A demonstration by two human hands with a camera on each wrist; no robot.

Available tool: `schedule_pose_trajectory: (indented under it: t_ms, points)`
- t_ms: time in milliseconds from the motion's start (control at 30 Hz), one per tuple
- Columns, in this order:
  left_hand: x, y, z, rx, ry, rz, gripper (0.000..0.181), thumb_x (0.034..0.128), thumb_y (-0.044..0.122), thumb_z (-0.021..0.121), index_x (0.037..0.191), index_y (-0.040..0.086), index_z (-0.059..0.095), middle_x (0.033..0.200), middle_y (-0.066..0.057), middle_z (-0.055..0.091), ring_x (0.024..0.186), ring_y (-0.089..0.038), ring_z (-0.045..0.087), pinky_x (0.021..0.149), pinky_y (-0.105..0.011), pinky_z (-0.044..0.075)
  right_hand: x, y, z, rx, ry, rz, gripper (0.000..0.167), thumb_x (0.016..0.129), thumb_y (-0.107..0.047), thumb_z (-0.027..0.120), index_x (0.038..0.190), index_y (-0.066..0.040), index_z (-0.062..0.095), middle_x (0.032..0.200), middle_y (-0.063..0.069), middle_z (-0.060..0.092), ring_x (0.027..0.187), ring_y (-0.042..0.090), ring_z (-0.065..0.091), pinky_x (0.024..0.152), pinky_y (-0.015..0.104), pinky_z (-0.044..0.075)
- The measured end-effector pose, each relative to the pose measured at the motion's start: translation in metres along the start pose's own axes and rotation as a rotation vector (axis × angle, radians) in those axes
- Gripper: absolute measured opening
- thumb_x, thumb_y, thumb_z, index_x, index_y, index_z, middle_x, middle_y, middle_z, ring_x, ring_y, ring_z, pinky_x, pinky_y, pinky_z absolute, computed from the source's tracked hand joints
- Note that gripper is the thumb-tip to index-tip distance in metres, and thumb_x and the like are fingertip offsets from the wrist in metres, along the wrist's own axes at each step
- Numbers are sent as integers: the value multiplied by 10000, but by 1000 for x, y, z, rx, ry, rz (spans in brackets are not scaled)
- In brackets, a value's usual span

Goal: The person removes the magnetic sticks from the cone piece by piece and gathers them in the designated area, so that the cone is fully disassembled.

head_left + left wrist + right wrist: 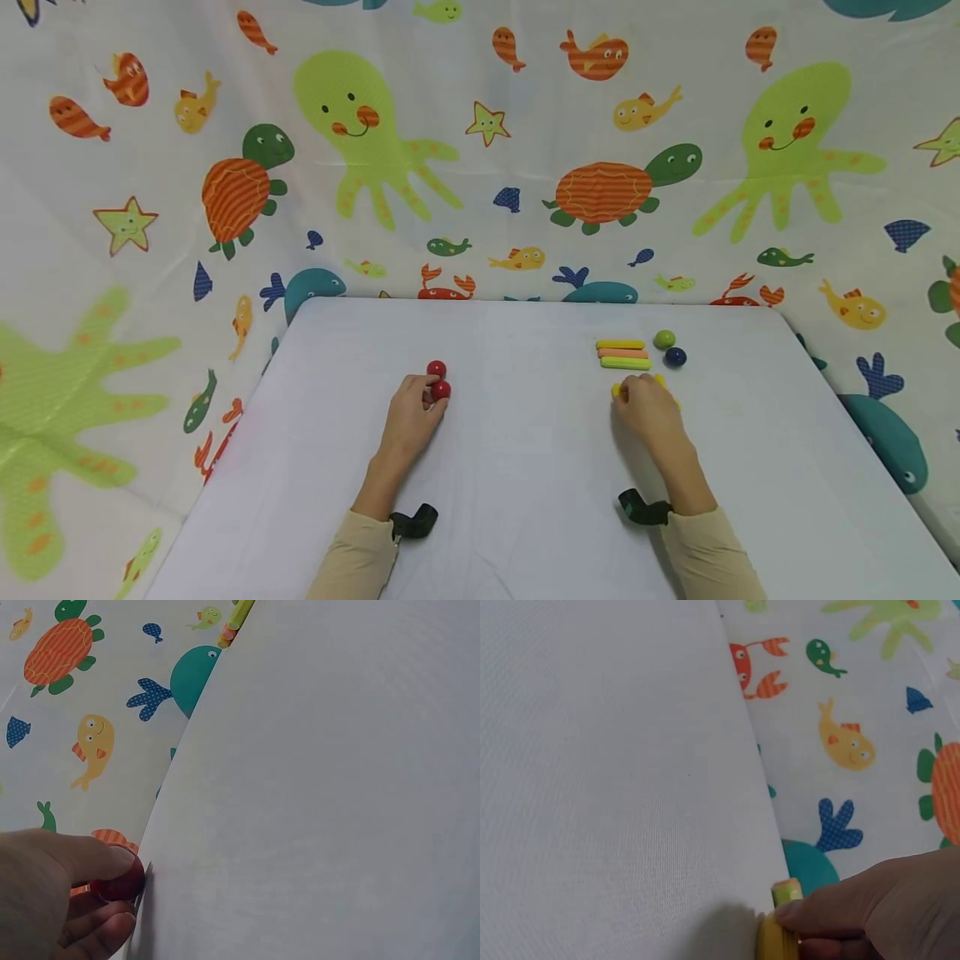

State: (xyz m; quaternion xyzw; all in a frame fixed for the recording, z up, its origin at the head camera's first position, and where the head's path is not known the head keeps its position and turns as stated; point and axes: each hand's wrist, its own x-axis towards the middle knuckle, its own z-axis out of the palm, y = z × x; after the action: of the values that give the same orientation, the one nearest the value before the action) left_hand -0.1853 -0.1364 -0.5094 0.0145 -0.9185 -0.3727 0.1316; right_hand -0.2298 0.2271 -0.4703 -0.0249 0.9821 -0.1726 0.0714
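On the left of the table two red balls lie close together, a far one (437, 368) and a near one (441, 390). My left hand (408, 421) pinches the near ball between thumb and fingers; the left wrist view shows the thumb (112, 860) on top of a red ball (124, 883). Over on the right, my right hand (651, 410) holds a yellow piece (774, 941) with its thumb against it. Most of that yellow piece is covered by the hand, so its kind cannot be told. More yellow shows past the knuckles in the head view.
Just beyond the right hand lie a yellow stick (620, 344), an orange stick (623, 353) and a lime stick (626, 363), side by side. Beside them are a green ball (664, 339) and a dark blue ball (676, 357). A sea-animal curtain (525, 108) hangs behind the white table (525, 467).
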Motion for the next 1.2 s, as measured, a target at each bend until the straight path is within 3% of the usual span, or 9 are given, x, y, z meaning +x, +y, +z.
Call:
schedule_pose_trajectory:
  t_ms: [200,700,1000,1200]
  points:
    - [-8,0,4,7,25,14,377,859,74,768,1212,0,659,1075,-128,633,864,-196,617,783,-351,579,-3,11,3,15,59,-24,258,942,-126,633,1076,90,677,968,216,649,825,283,585,825,479,552]
    - [-45,5,16,25,117,52,374,839,84,785,1180,-17,667,1003,-122,634,823,-186,614,739,-329,566,-17,41,12,36,171,-47,267,954,-132,621,1069,102,677,934,218,627,769,274,571,756,445,553]
    - [-48,3,12,8,92,37,376,855,102,772,1197,-12,664,1026,-125,635,843,-196,615,760,-346,565,-21,43,16,50,193,-29,253,950,-124,625,1054,102,669,916,211,620,755,268,570,718,419,542]
    - [-50,-1,12,4,139,101,371,817,59,780,1155,-42,662,991,-137,630,795,-204,605,703,-317,550,-25,42,18,66,216,-31,250,944,-129,639,1039,100,671,906,200,611,753,265,563,693,410,526]
